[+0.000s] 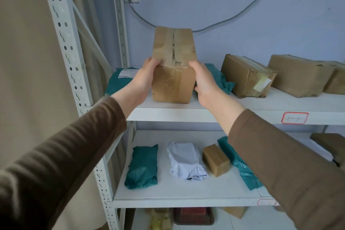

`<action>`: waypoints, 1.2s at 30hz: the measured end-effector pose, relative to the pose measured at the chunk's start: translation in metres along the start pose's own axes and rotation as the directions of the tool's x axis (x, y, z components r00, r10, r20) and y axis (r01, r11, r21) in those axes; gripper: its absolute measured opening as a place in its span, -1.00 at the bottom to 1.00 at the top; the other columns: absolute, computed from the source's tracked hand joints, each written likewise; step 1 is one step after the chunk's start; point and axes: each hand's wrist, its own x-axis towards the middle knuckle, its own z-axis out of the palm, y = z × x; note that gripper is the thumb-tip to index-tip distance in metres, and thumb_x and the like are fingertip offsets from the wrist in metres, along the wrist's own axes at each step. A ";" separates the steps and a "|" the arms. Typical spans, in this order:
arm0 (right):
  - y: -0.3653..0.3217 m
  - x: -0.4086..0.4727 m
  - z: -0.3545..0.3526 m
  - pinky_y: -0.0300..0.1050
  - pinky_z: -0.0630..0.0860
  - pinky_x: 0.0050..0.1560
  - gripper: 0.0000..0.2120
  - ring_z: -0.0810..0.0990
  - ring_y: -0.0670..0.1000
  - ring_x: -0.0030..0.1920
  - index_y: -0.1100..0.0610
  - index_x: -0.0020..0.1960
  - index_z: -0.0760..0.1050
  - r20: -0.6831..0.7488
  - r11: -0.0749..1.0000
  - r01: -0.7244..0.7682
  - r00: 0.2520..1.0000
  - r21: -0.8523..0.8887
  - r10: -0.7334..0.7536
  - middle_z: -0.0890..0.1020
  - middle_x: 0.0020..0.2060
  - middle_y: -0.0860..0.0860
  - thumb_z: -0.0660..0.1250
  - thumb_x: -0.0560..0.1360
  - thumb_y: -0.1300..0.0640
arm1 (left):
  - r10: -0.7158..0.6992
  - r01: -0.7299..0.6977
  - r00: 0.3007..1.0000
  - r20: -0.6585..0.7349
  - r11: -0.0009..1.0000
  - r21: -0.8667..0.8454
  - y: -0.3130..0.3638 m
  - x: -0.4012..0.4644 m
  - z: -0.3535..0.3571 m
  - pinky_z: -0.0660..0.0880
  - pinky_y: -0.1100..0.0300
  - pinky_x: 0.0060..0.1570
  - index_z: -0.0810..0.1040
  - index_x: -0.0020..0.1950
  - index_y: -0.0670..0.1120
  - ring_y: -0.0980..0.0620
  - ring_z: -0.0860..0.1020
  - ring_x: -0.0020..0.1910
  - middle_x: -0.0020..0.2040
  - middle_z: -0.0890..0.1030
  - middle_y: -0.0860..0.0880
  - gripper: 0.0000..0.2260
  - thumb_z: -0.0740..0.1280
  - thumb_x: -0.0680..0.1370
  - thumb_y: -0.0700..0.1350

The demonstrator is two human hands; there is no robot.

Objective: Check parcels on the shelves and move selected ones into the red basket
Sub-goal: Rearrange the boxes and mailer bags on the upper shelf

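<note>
A taped brown cardboard box (173, 58) stands on the front of the upper shelf (205, 113), tilted with its seamed top face toward me. My left hand (144, 78) grips its left side and my right hand (204, 80) grips its right side. Behind the box lies a teal plastic mailer (119, 82) with a white label, partly hidden by my hands. A dark red basket (194, 215) sits on the floor under the lowest visible shelf, mostly hidden by the shelf edge.
Two more cardboard boxes (247, 76) (298, 74) rest on the upper shelf to the right. The lower shelf (186, 195) holds a teal mailer (142, 166), a white mailer (186, 160), a small box (215, 159) and another teal mailer (240, 166). A perforated steel upright (69, 50) stands at left.
</note>
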 end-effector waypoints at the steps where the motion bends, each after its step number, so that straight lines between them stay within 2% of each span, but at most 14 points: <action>1: 0.001 -0.017 -0.007 0.03 0.38 0.39 -0.54 0.52 -0.03 0.35 -0.05 0.44 0.43 0.002 0.999 0.046 0.999 0.027 -0.047 0.59 0.33 -0.08 0.28 0.57 -0.11 | 0.041 -0.041 0.999 0.014 0.999 -0.010 0.000 -0.018 0.002 0.46 0.16 0.29 0.49 0.43 0.07 0.10 0.57 0.25 0.16 0.62 0.13 -0.69 0.20 0.71 0.08; 4: 0.007 -0.069 -0.028 -0.04 0.50 0.25 -0.69 0.62 -0.08 0.14 -0.02 0.35 0.50 0.020 0.983 0.127 0.991 0.136 -0.131 0.68 0.15 -0.07 0.26 0.62 0.08 | 0.187 -0.187 0.980 0.068 0.982 -0.016 -0.004 -0.074 0.006 0.50 0.38 0.05 0.35 0.56 0.08 0.23 0.55 0.22 0.32 0.59 0.13 -0.62 0.18 0.72 -0.05; 6: 0.013 -0.105 -0.043 -0.06 0.52 0.20 -0.73 0.63 -0.08 0.06 -0.01 0.28 0.54 0.025 0.964 0.135 0.989 0.229 -0.145 0.69 0.06 -0.07 0.22 0.63 0.17 | 0.302 -0.305 0.946 0.121 0.952 0.007 -0.011 -0.110 0.009 0.49 0.45 0.13 0.28 0.62 0.03 0.25 0.52 0.32 0.45 0.51 0.09 -0.54 0.22 0.70 -0.09; 8: 0.022 -0.135 -0.061 -0.13 0.53 0.16 -0.71 0.64 -0.05 0.11 0.05 0.32 0.55 0.021 0.934 0.093 0.994 0.345 -0.106 0.70 0.12 -0.04 0.20 0.66 0.19 | 0.383 -0.396 0.902 0.197 0.918 0.031 -0.018 -0.147 0.015 0.43 0.29 0.40 0.22 0.66 -0.01 0.26 0.43 0.47 0.55 0.43 0.08 -0.43 0.28 0.66 -0.04; 10: 0.031 -0.163 -0.077 -0.15 0.57 0.14 -0.66 0.66 0.00 0.24 0.08 0.43 0.52 0.032 0.888 0.030 0.998 0.458 -0.050 0.69 0.26 -0.01 0.23 0.68 0.11 | 0.426 -0.467 0.866 0.262 0.877 0.115 -0.027 -0.183 0.020 0.25 -0.05 0.61 0.20 0.68 0.04 0.17 0.25 0.63 0.65 0.30 0.09 -0.34 0.34 0.63 0.13; 14: 0.057 -0.201 -0.108 0.00 0.66 0.19 -0.63 0.68 0.06 0.27 0.05 0.34 0.65 0.070 0.779 -0.109 0.994 0.618 0.083 0.69 0.29 0.07 0.21 0.70 -0.08 | 0.463 -0.591 0.800 0.381 0.719 0.366 -0.031 -0.239 0.029 -0.10 -0.36 0.61 0.33 0.61 0.23 0.18 0.00 0.69 0.67 0.25 0.20 -0.42 0.21 0.60 0.34; 18: 0.089 -0.229 -0.126 -0.01 0.68 0.05 -0.58 0.71 0.11 0.12 0.12 0.30 0.66 0.102 0.692 -0.216 0.974 0.689 0.202 0.73 0.18 0.13 0.22 0.66 -0.12 | 0.497 -0.608 0.783 0.374 0.740 0.290 -0.030 -0.267 0.037 0.09 -0.21 0.64 0.49 0.53 0.08 0.17 0.19 0.66 0.59 0.41 0.12 -0.58 0.34 0.66 0.05; 21: 0.113 -0.241 -0.136 -0.11 0.66 -0.17 -0.61 0.70 0.07 -0.10 0.08 0.01 0.68 0.072 0.674 -0.243 0.960 0.697 0.271 0.74 -0.08 0.07 0.10 0.73 0.00 | 0.494 -0.538 0.831 0.256 0.830 0.145 -0.033 -0.279 0.041 0.24 -0.04 0.63 0.59 0.42 0.00 0.16 0.35 0.59 0.55 0.48 0.06 -0.65 0.40 0.64 -0.19; 25: 0.122 -0.249 -0.143 -0.10 0.66 -0.17 -0.57 0.72 0.06 -0.11 0.05 -0.05 0.71 0.051 0.704 -0.240 0.959 0.669 0.278 0.74 -0.09 0.05 0.10 0.73 0.01 | 0.421 -0.448 0.883 0.207 0.888 0.105 -0.039 -0.282 0.041 0.28 -0.03 0.61 0.65 0.30 0.03 0.18 0.41 0.54 0.49 0.54 0.06 -0.67 0.42 0.61 -0.29; 27: 0.111 -0.253 -0.141 -0.13 0.65 -0.17 -0.58 0.73 0.02 -0.11 0.02 0.01 0.74 0.021 0.754 -0.218 0.965 0.620 0.262 0.77 -0.07 0.04 0.14 0.72 -0.10 | 0.388 -0.424 0.897 0.213 0.891 0.164 -0.046 -0.282 0.040 0.22 -0.04 0.63 0.62 0.38 0.04 0.22 0.36 0.57 0.50 0.53 0.10 -0.65 0.43 0.62 -0.21; 29: 0.096 -0.257 -0.139 -0.09 0.64 -0.07 -0.63 0.73 -0.01 0.00 0.02 0.24 0.67 -0.010 0.846 -0.156 0.982 0.509 0.188 0.76 0.10 0.03 0.21 0.68 -0.17 | 0.297 -0.326 0.935 0.192 0.935 0.140 -0.051 -0.285 0.038 0.18 0.00 0.65 0.52 0.51 0.08 0.30 0.33 0.56 0.54 0.48 0.19 -0.57 0.41 0.64 -0.06; 32: 0.077 -0.268 -0.132 -0.25 0.58 0.15 -0.81 0.68 -0.24 0.10 -0.11 0.20 0.61 -0.144 0.972 0.072 0.989 0.223 -0.040 0.73 0.10 -0.23 0.36 0.62 -0.08 | 0.133 -0.135 0.964 0.228 0.991 -0.007 -0.064 -0.285 0.034 0.14 0.01 0.65 0.30 0.64 0.18 0.33 0.30 0.56 0.58 0.38 0.29 -0.40 0.25 0.61 0.28; 34: 0.071 -0.276 -0.126 -0.36 0.54 0.11 -0.78 0.64 -0.33 0.12 -0.14 0.25 0.59 -0.119 0.975 0.220 0.968 -0.036 -0.223 0.71 0.09 -0.32 0.38 0.62 -0.08 | 0.071 -0.044 0.945 0.320 0.995 -0.090 -0.077 -0.282 0.035 0.13 -0.11 0.64 0.27 0.65 0.21 0.19 0.30 0.60 0.60 0.37 0.23 -0.36 0.08 0.61 0.43; 36: 0.074 -0.279 -0.119 -0.21 0.60 0.14 -0.58 0.63 -0.22 0.21 -0.09 0.43 0.51 -0.045 0.888 0.344 0.926 -0.305 -0.375 0.67 0.21 -0.23 0.33 0.61 -0.20 | 0.015 0.063 0.939 0.343 0.975 -0.215 -0.087 -0.281 0.038 0.20 -0.19 0.60 0.40 0.56 0.19 0.06 0.43 0.55 0.55 0.49 0.11 -0.38 0.03 0.60 0.44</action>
